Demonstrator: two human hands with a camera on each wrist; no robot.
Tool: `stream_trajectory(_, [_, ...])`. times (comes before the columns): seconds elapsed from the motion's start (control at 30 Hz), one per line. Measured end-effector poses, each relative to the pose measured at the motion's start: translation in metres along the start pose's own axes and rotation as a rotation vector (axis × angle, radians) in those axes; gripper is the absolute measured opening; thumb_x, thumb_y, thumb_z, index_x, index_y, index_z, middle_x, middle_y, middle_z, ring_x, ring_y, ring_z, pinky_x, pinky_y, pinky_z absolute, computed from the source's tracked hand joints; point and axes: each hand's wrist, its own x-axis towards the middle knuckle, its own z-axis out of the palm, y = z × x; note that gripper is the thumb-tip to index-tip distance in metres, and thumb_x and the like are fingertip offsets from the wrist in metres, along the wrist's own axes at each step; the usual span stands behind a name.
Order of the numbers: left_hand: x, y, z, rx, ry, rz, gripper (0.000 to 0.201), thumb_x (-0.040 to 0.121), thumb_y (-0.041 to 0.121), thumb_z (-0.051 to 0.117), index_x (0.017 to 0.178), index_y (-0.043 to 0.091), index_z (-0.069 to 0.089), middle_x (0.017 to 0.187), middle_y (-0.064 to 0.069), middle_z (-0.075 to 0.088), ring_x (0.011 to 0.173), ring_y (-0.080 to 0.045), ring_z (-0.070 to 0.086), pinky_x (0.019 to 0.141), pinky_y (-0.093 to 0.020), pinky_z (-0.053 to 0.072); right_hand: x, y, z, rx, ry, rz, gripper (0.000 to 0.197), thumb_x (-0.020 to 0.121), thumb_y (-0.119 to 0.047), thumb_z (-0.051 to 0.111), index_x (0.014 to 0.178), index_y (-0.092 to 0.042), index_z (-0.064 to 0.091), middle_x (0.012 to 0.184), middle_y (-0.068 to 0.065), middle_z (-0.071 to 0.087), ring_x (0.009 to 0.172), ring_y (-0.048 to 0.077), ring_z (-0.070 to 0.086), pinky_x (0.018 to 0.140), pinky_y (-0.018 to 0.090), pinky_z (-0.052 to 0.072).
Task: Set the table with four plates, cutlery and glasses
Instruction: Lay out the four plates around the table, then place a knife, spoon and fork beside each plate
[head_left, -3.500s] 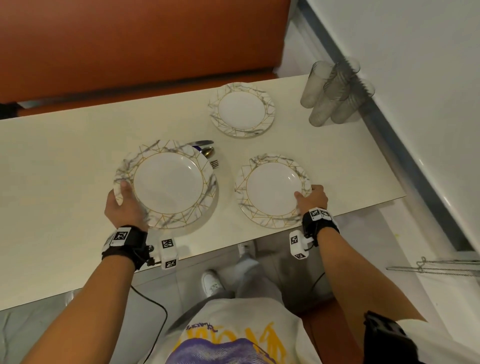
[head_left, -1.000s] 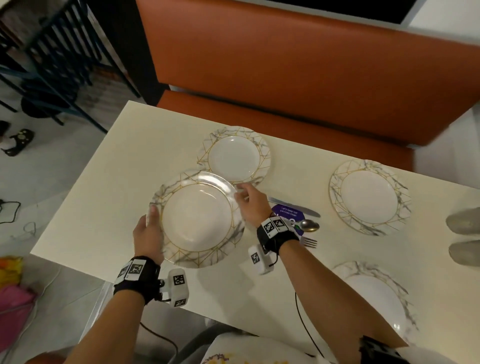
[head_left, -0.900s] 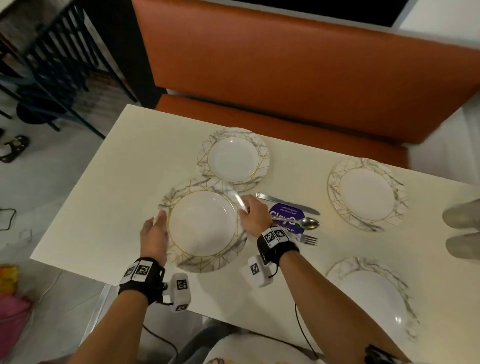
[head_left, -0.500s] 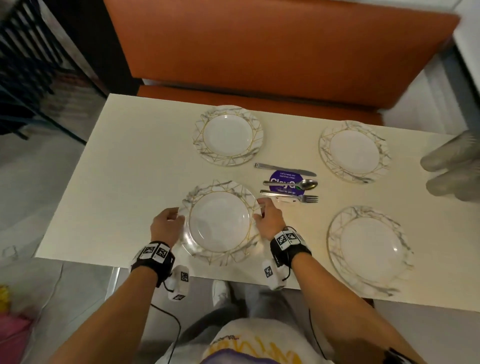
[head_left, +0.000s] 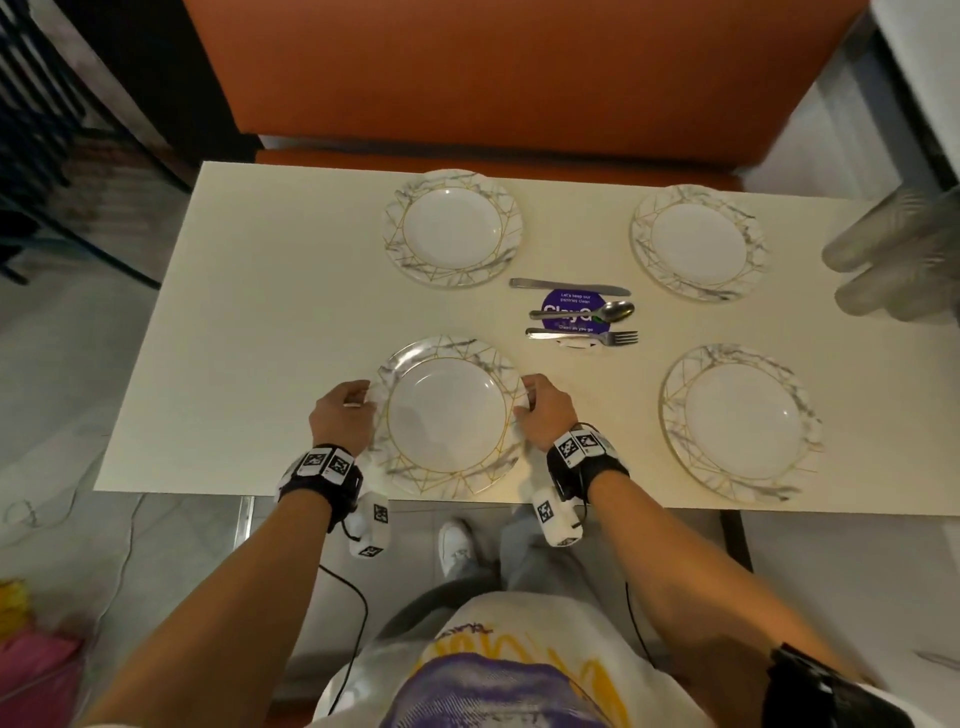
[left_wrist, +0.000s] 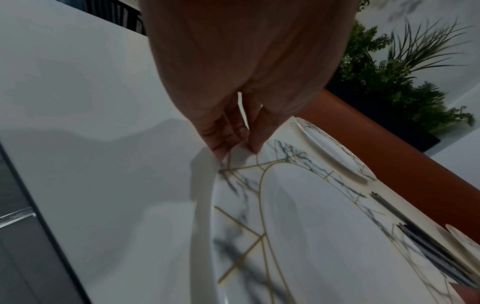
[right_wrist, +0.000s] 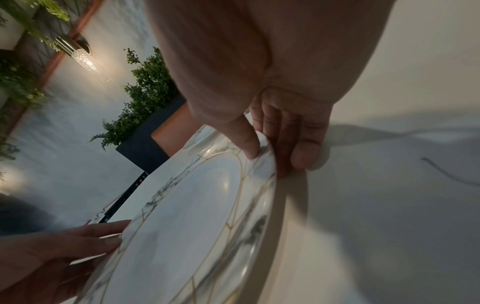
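Four marble-patterned plates with gold lines are on the cream table (head_left: 270, 332). Both hands hold the near-left plate (head_left: 449, 415) close to the front edge. My left hand (head_left: 358, 400) pinches its left rim, thumb on top and fingers beneath (left_wrist: 228, 142). My right hand (head_left: 530, 405) pinches the right rim the same way, thumb (right_wrist: 248, 144) on top. I cannot tell whether this plate touches the table. The other plates lie far left (head_left: 452, 228), far right (head_left: 698, 241) and near right (head_left: 740, 423). A knife (head_left: 569, 285), spoon (head_left: 587, 312) and fork (head_left: 582, 335) lie in the middle.
The cutlery lies over a round purple sticker (head_left: 569, 301). Several clear glasses (head_left: 893, 260) stand bunched at the table's right end. An orange bench (head_left: 488, 78) runs along the far side. Potted plants (left_wrist: 405, 82) stand behind it.
Both hands have brought the plate from the table's left middle back toward the front edge and lower, still gripping its rim. The other plates and cutlery stayed put.
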Motion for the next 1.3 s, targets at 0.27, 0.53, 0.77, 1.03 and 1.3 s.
stream_trajectory(0.27, [0.005,-0.004,-0.004,-0.019,-0.010,-0.012,0.035,0.095,0.009,0.061,0.127,0.018,0.071,0.117,-0.002,0.071,0.101,-0.018,0.060,0.090,-0.024,0.044,-0.002,0.000,-0.002,-0.015,-0.009,-0.023,0.046,0.093,-0.012,0.064,0.138,-0.016,0.052,0.095,0.002,0.064,0.090,0.019,0.060,0.084,0.026,0.048])
stream_trajectory(0.53, [0.006,0.013,0.001,0.131,0.077,0.169,0.031,0.091,0.013,0.066,0.122,0.014,0.069,0.119,-0.012,0.068,0.110,-0.036,0.063,0.095,-0.044,0.052,-0.008,0.004,-0.020,0.043,0.055,0.009,0.033,0.093,-0.014,0.063,0.126,-0.014,0.060,0.093,0.002,0.065,0.093,0.021,0.065,0.081,0.025,0.047])
stream_trajectory(0.77, [-0.013,0.072,0.038,0.089,-0.069,0.315,0.023,0.097,0.008,0.057,0.114,0.012,0.073,0.109,-0.004,0.071,0.097,-0.021,0.062,0.088,-0.027,0.047,-0.013,0.026,-0.061,0.039,0.131,0.006,0.027,0.093,-0.008,0.055,0.115,-0.016,0.069,0.108,0.005,0.071,0.095,0.018,0.063,0.081,0.022,0.045])
stream_trajectory(1.03, [-0.043,0.146,0.119,0.011,-0.322,0.407,0.024,0.095,0.004,0.057,0.104,0.020,0.072,0.100,-0.003,0.076,0.089,-0.015,0.069,0.084,-0.030,0.055,-0.015,0.068,-0.135,0.150,0.259,0.002,0.022,0.089,-0.009,0.059,0.100,-0.023,0.072,0.093,0.008,0.073,0.081,0.025,0.070,0.081,0.040,0.059])
stream_trajectory(1.3, [-0.041,0.211,0.192,0.119,-0.291,0.474,0.013,0.096,0.014,0.064,0.105,0.019,0.073,0.102,-0.001,0.075,0.094,-0.018,0.067,0.090,-0.027,0.051,0.025,0.097,-0.211,0.140,0.272,-0.069,0.029,0.089,-0.003,0.053,0.102,-0.019,0.073,0.092,0.008,0.073,0.086,0.021,0.068,0.075,0.027,0.054])
